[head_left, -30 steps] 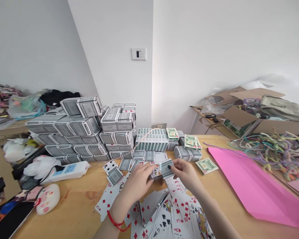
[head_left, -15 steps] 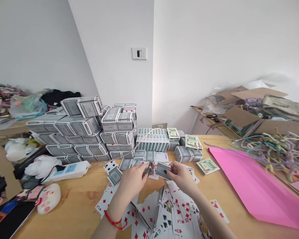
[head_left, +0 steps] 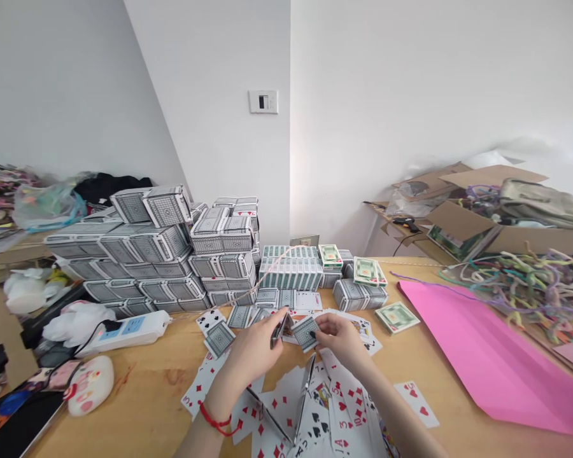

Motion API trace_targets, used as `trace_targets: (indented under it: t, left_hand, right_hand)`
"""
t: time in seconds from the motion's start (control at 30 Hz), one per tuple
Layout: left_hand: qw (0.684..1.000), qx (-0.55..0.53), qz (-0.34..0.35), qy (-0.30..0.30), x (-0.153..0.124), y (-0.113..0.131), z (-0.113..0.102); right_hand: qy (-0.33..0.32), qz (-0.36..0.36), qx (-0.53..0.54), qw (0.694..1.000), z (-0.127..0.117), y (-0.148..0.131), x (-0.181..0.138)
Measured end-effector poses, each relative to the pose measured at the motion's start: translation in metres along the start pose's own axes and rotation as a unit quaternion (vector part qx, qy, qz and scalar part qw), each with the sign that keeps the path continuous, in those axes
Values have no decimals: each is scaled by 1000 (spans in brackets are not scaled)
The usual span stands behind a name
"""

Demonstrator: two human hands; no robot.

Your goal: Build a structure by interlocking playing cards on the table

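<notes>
Left hand [head_left: 254, 348] pinches card [head_left: 277, 328] edge-on; right hand [head_left: 342, 340] pinches patterned card [head_left: 306, 332]; both above tabletop [head_left: 148, 407].

Desk: What is legible on the cards?
Photographer: A red "3" on the diamond card [head_left: 198, 386], left; "5" on the heart card [head_left: 416, 404], right; "3", "10" and "A" on the overlapping cards [head_left: 349, 416], bottom centre

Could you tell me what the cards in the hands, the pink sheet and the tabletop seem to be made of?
Cards: thin printed paperboard, probably coated, stiff in the grip. Pink sheet: matte paper, fold creases. Tabletop: likely plywood, pale grain.
</notes>
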State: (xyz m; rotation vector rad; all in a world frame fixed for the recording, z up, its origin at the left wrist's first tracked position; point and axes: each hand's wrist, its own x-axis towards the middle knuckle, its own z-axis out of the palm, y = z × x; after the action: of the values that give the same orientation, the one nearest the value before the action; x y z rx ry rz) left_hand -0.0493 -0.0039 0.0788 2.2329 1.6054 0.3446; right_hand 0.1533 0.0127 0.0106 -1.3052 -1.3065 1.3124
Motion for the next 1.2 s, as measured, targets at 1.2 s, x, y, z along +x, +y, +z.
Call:
trace_targets:
  t: [1.2]
  left_hand:
    - [994, -46, -22, 95, 10, -9, 15]
  right_hand:
    - [22, -156, -192, 969, 10, 1, -16]
